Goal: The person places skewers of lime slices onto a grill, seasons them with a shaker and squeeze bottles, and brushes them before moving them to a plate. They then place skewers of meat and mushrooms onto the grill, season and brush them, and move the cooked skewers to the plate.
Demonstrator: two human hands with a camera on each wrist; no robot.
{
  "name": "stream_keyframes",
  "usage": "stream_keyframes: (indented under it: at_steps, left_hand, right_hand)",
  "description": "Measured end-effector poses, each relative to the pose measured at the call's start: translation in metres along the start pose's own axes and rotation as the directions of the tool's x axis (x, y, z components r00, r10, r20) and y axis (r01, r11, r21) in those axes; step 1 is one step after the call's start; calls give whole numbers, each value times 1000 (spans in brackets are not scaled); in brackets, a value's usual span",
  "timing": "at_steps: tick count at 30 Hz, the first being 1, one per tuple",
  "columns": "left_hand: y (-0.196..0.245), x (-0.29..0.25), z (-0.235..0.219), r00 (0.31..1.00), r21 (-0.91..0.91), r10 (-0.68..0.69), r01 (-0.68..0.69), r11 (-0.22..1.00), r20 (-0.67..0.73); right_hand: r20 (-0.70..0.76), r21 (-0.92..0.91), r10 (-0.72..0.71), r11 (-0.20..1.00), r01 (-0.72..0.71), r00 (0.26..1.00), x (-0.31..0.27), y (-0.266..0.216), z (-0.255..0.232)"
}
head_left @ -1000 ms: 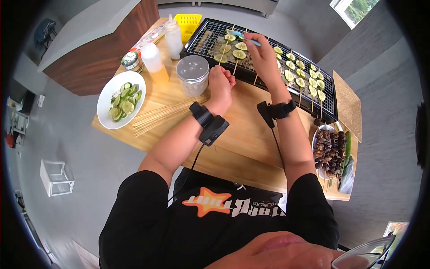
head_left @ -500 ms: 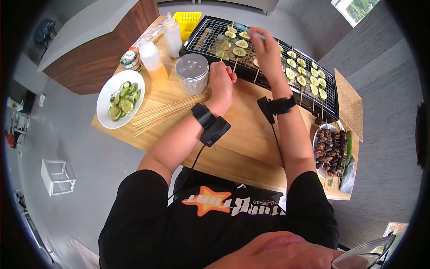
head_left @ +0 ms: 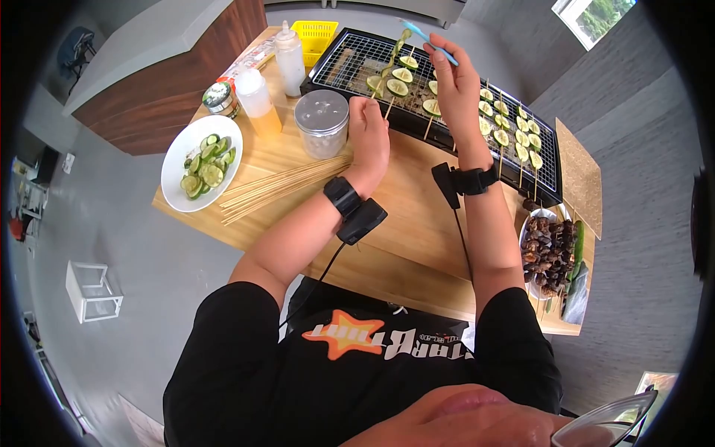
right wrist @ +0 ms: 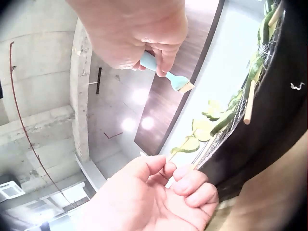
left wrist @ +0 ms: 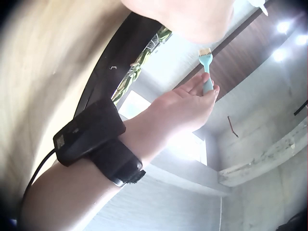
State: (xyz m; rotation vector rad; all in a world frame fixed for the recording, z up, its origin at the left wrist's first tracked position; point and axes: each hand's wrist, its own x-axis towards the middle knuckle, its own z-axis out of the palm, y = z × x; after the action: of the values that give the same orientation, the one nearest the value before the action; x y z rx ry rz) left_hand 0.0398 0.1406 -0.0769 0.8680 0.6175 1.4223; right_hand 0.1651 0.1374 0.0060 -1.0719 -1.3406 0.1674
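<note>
In the head view my left hand [head_left: 370, 141] is at the grill's near edge, pinching the end of a wooden skewer [head_left: 375, 91]. Its cucumber slices [head_left: 395, 56] stand edge-on, tilted up off the grill mesh; the right wrist view shows the slices [right wrist: 190, 139] hanging past the fingertips. My right hand [head_left: 459, 93] holds a basting brush [head_left: 441, 48] with a light blue handle above the grill [head_left: 335, 71]. The pale bristles of the brush [right wrist: 182, 83] are apart from the slices in the right wrist view. More skewered slices [head_left: 397, 88] lie flat on the mesh.
Left of my left hand stand a lidded jar [head_left: 322, 123] and two squeeze bottles [head_left: 257, 104]. Bare skewers [head_left: 275, 190] and a white plate [head_left: 171, 175] of slices lie nearer. Dark meat skewers [head_left: 547, 249] sit at the right, beside a whole cucumber [head_left: 579, 242].
The right hand has lifted the brush up off the slices, away from the mesh. The left hand has turned and raised its skewer, so slices that lay flat now stand edge-on.
</note>
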Motion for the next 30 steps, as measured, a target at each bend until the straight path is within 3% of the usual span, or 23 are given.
stream_keyframes:
  at_steps: [5,11,14,20,30]
  left_hand:
    - [-11,2,-3,999,59,-9,11,998,-35]
    - [-4,-2,-1,972,-41,-228,225,973,-58]
    - [-7,1,-4,968,-49,-252,252,967,-12]
    - [-4,-1,1,993,-26,-120,119,993,-11]
    - [-9,-1,-3,986,-1,-165,165,986,-20]
  right_hand:
    - [13,-60,29,998,-28,999,1,9,-5]
    - [17,-93,123,988,-120,992,-2,2,-4]
    - [16,-99,120,988,-118,993,-1,6,-6]
    - [16,-115,98,989,-96,995,0,13,-7]
    - [118,-91,123,989,-112,985,-6,11,1]
